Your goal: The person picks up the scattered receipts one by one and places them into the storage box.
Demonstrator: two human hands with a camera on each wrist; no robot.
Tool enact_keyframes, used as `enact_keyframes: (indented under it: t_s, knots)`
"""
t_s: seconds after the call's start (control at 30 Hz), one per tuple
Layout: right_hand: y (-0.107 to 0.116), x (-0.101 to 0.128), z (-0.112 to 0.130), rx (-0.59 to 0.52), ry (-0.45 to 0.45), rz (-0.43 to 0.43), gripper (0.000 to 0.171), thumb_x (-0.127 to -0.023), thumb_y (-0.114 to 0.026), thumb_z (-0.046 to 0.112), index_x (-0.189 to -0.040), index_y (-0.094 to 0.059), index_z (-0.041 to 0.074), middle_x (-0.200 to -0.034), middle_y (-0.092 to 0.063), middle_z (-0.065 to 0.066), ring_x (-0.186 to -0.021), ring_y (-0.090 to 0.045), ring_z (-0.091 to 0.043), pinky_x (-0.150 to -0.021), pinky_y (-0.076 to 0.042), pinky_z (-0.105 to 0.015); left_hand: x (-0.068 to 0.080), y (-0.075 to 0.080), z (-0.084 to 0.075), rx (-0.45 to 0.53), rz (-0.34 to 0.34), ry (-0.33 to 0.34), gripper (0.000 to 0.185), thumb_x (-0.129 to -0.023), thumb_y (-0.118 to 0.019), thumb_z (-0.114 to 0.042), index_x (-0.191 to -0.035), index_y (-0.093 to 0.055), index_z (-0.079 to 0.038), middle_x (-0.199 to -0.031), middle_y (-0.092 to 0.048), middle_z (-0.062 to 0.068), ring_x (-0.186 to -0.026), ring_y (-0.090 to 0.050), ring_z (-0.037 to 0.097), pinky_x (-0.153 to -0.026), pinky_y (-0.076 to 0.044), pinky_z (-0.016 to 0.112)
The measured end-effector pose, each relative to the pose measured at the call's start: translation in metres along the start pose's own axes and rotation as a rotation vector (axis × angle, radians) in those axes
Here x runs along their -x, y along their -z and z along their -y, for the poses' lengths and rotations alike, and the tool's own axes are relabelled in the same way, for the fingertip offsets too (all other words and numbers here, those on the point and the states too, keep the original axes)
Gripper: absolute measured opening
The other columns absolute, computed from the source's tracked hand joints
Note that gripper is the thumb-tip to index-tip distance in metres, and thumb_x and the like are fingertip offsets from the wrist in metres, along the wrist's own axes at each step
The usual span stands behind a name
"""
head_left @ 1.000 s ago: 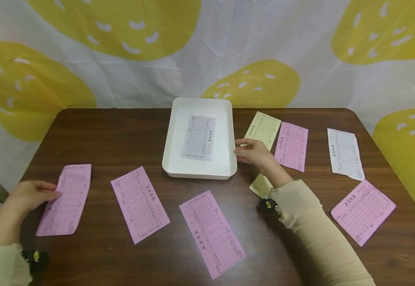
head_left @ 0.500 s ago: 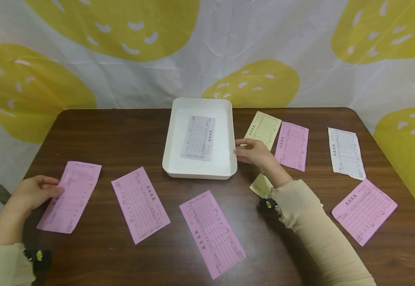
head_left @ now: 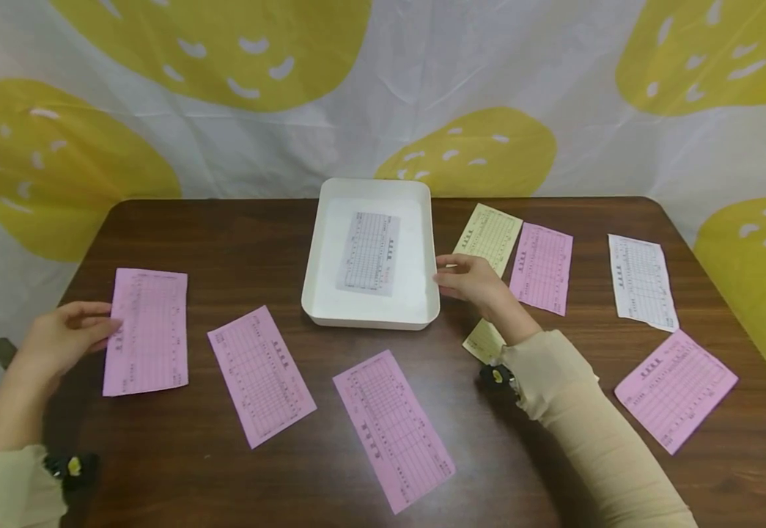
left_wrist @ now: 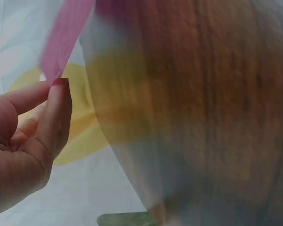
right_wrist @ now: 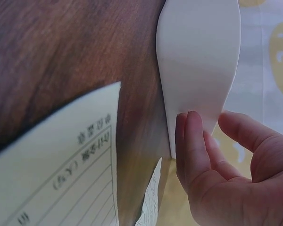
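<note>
The pink slip [head_left: 147, 331] at the left of the worktop [head_left: 237, 242] is pinched at its left edge by the left hand [head_left: 62, 339], thumb and fingertips closed on the paper, which the left wrist view shows raised off the wood at that edge; the white tray [head_left: 317, 279] stands at the middle back of the worktop, well apart from that slip, and the right hand [head_left: 471, 279] rests with relaxed, nearly straight fingers against the tray's right wall, gripping nothing; one grey-white slip [head_left: 369, 253] already lies flat in the tray, so by my reading the gathering is barely begun, with one slip in and eight still out on the wood; counted, there are five pink slips in all, three on the left and front and two on the right [head_left: 542, 268] [head_left: 676, 389]; two pale yellow slips, one beside the tray [head_left: 490, 236] and one partly hidden under the right forearm [head_left: 483, 341]; two white ones, the one in the tray and another far right [head_left: 642, 281]; one tray.
</note>
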State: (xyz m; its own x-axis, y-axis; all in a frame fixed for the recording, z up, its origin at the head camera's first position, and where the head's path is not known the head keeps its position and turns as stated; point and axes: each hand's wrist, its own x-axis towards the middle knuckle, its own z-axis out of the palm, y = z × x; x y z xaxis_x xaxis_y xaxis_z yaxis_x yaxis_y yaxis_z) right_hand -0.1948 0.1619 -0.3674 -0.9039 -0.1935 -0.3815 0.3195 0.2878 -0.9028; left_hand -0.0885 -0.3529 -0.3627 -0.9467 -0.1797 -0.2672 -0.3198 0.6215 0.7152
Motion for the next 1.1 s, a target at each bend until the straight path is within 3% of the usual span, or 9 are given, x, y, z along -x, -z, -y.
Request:
enact_keyframes:
  t_s: [0.13, 0.2, 0.3, 0.37, 0.47, 0.6, 0.8, 1.1]
  knots:
    - [0.000, 0.001, 0.000, 0.002, 0.004, 0.001, 0.047, -0.095, -0.050, 0.000, -0.140, -0.038, -0.009, -0.132, -0.048, -0.025, -0.103, -0.059, -0.016, -0.103, -0.049, -0.033, 0.003, -0.003, -0.013, 0.037, -0.079, -0.025, 0.043, -0.096, -0.055, -0.023, -0.123, -0.050, 0.010, -0.071, -0.049, -0.037, -0.065, -0.052, -0.017, -0.058, -0.050, 0.007]
    - [0.000, 0.001, 0.001, 0.003, 0.006, 0.002, 0.047, -0.095, -0.050, 0.000, -0.140, -0.038, -0.009, -0.132, -0.048, -0.026, -0.102, -0.059, -0.015, -0.102, -0.050, -0.033, 0.004, -0.007, -0.020, 0.068, -0.134, -0.034, 0.027, -0.095, -0.057, -0.025, -0.111, -0.059, -0.003, -0.069, -0.049, -0.037, -0.064, -0.052, -0.016, -0.058, -0.049, 0.005]
    - [0.000, 0.001, 0.001, -0.001, 0.003, 0.003, 0.047, -0.095, -0.050, 0.000, -0.140, -0.038, -0.009, -0.132, -0.048, -0.026, -0.102, -0.059, -0.015, -0.102, -0.050, -0.033, 0.005, -0.013, -0.030, 0.151, -0.211, -0.036, 0.002, -0.093, -0.060, -0.022, -0.095, -0.059, -0.023, -0.068, -0.052, -0.034, -0.063, -0.053, -0.015, -0.057, -0.048, 0.003]
    - [0.000, 0.001, 0.001, -0.003, 0.001, 0.003, 0.047, -0.095, -0.050, 0.000, -0.140, -0.038, -0.009, -0.133, -0.047, -0.027, -0.104, -0.059, -0.016, -0.101, -0.050, -0.032, 0.006, -0.017, -0.038, 0.244, -0.243, -0.038, 0.016, -0.092, -0.061, -0.018, -0.088, -0.056, -0.032, -0.067, -0.055, -0.032, -0.062, -0.055, -0.014, -0.058, -0.050, 0.003]
    - [0.000, 0.001, 0.001, -0.002, -0.004, 0.000, 0.047, -0.095, -0.050, 0.000, -0.140, -0.038, -0.009, -0.134, -0.047, -0.027, -0.106, -0.059, -0.018, -0.102, -0.049, -0.032, 0.007, -0.023, -0.051, 0.446, -0.240, -0.055, 0.023, -0.090, -0.063, -0.009, -0.084, -0.060, -0.031, -0.068, -0.061, -0.025, -0.062, -0.059, -0.010, -0.058, -0.052, 0.005]
    - [0.000, 0.001, 0.001, -0.002, -0.004, 0.001, 0.047, -0.095, -0.050, 0.001, -0.140, -0.039, -0.009, -0.132, -0.048, -0.026, -0.104, -0.059, -0.016, -0.101, -0.050, -0.032, 0.007, -0.033, -0.066, 0.616, -0.195, -0.070, 0.016, -0.087, -0.067, -0.009, -0.086, -0.063, -0.025, -0.072, -0.063, -0.019, -0.065, -0.061, -0.007, -0.059, -0.053, 0.006]
    - [-0.001, 0.001, 0.002, 0.001, -0.014, 0.000, 0.047, -0.095, -0.051, 0.001, -0.140, -0.039, -0.007, -0.133, -0.048, -0.026, -0.109, -0.058, -0.020, -0.101, -0.050, -0.031, 0.006, -0.048, -0.090, 0.650, -0.147, -0.108, 0.012, -0.087, -0.067, -0.010, -0.090, -0.062, -0.021, -0.075, -0.064, -0.016, -0.067, -0.061, -0.006, -0.062, -0.054, 0.006]
    - [-0.001, 0.000, 0.002, 0.001, -0.025, 0.004, 0.048, -0.096, -0.050, 0.002, -0.141, -0.037, -0.007, -0.136, -0.046, -0.028, -0.118, -0.055, -0.027, -0.104, -0.048, -0.033, 0.001, -0.072, -0.124, 0.503, -0.084, -0.168, 0.008, -0.091, -0.063, -0.015, -0.094, -0.059, -0.022, -0.077, -0.061, -0.019, -0.073, -0.060, -0.007, -0.069, -0.054, 0.006]
